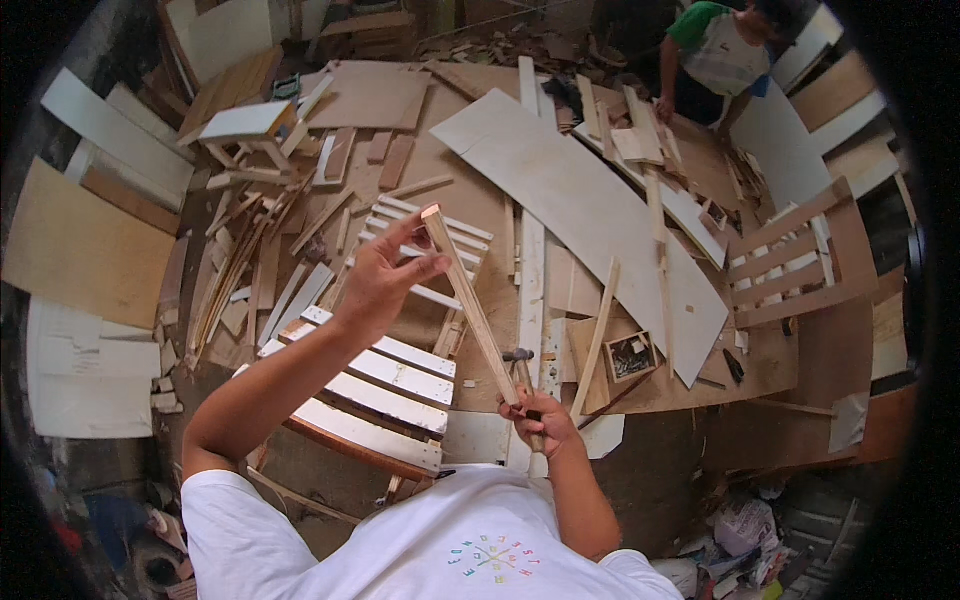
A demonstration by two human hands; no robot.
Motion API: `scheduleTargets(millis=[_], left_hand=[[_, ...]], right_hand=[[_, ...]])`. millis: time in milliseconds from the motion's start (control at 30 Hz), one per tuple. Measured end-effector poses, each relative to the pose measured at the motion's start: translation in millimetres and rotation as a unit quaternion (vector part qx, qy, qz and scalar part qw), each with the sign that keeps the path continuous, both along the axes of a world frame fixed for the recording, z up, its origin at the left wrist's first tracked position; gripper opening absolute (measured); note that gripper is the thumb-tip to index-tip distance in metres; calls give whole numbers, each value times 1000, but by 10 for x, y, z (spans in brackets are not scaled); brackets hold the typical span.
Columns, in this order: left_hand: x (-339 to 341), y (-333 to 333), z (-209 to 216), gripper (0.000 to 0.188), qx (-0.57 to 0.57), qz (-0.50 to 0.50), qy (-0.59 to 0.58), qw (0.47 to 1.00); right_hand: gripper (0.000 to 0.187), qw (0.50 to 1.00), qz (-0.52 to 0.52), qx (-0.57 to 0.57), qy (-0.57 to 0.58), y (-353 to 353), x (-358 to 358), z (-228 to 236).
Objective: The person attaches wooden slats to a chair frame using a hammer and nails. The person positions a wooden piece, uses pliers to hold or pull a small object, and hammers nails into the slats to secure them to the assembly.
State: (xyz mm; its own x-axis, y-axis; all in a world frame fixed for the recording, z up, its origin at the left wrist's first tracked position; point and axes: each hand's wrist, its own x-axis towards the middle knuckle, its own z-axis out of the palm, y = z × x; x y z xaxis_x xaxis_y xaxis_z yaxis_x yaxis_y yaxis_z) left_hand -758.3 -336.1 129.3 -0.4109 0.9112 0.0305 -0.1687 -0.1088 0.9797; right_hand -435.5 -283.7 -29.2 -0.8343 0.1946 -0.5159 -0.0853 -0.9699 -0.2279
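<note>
A long, narrow wooden strip point(468, 300) slants in front of me, its far end raised. My left hand point(380, 280) pinches it near that upper end, with thumb and fingers on either side. At the lower end my right hand point(543, 422) is closed around the strip and a hammer point(519, 356) together; the hammer's dark head points away from me. Below my left forearm stands a slatted wooden piece point(375, 385), white slats over a brown front rail. Beyond it is another frame with white slats point(470, 235), partly hidden by my left hand and the strip.
A large white panel point(590, 220) lies diagonally across the worktable. To the right are a small box of metal fasteners point(632, 357), pliers point(734, 366) and a slatted chair back point(790, 262). Scrap strips point(235, 265) pile up at left. Another person point(725, 50) stands at the far right.
</note>
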Motion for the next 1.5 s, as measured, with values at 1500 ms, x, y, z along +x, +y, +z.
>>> scheduleTargets(millis=[1500], left_hand=[[3487, -670, -2955, 31, -419, 202, 451, 762]], right_hand=[[31, 684, 66, 661, -303, -77, 1766, -724]])
